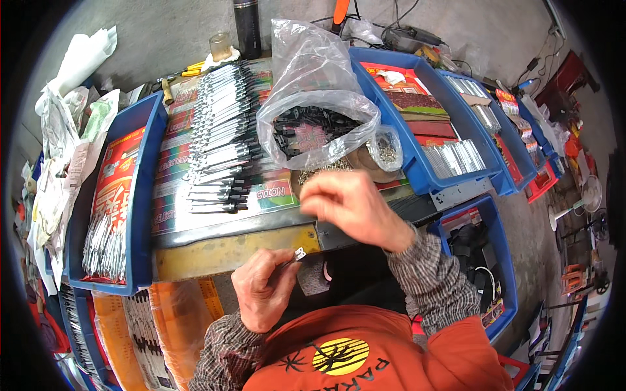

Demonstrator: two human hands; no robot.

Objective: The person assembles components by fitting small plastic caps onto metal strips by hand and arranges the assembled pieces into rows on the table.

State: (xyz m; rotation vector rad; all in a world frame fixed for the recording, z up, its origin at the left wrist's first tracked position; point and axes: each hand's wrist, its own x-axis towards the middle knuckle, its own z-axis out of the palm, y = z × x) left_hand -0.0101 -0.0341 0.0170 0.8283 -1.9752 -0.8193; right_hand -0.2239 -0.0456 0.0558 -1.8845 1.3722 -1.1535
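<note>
My left hand [262, 287] is closed on a small metal piece [299, 253], whose bright silver end juts past the fingertips in front of the bench edge. Most of that piece is hidden by the fingers. Over the bench edge, my right hand [345, 205] has its fingers curled together, slightly blurred; whether something is between them I cannot make out. Just beyond it lies a heap of tiny brass-coloured screws [319, 171]. Behind the heap, an open clear plastic bag [372, 107] holds many black parts [287, 127]. Left of the bag, slim silver-and-black metal pieces [222, 124] lie in a long overlapping row.
A blue tray [160, 130] with silver strips flanks the bench's left side. More blue trays [417, 166] with metal strips stand to the right. A small clear bag [386, 151] holds small metal parts. Below right is a blue bin [508, 280] with black items.
</note>
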